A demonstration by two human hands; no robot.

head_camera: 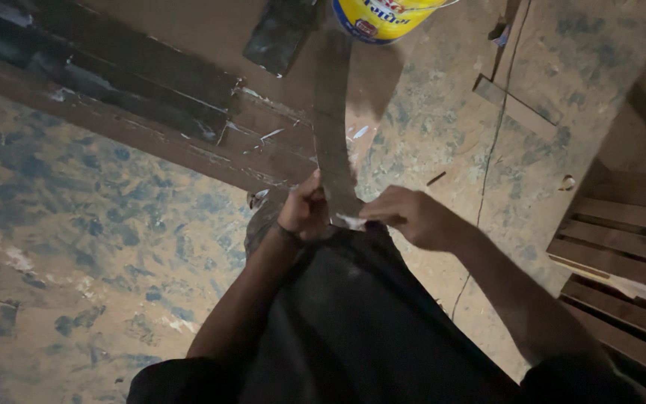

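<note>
Mottled floor (99,247) lies below; both hands, left hand (304,211) and right hand (413,217), pinch the strip (332,127)'s near end, a yellow bucket (383,16) beyond the grip.

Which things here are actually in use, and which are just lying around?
In use: long narrow grey strip, gripped at its near end by the left hand and right hand.

Lying about: yellow plastic bucket, dark wooden planks, slatted wooden pallet, thin cord on the floor.

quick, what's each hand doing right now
Left hand: closed around the near end of the long grey strip.
Right hand: fingers pinching the same strip's near end from the other side.
</note>
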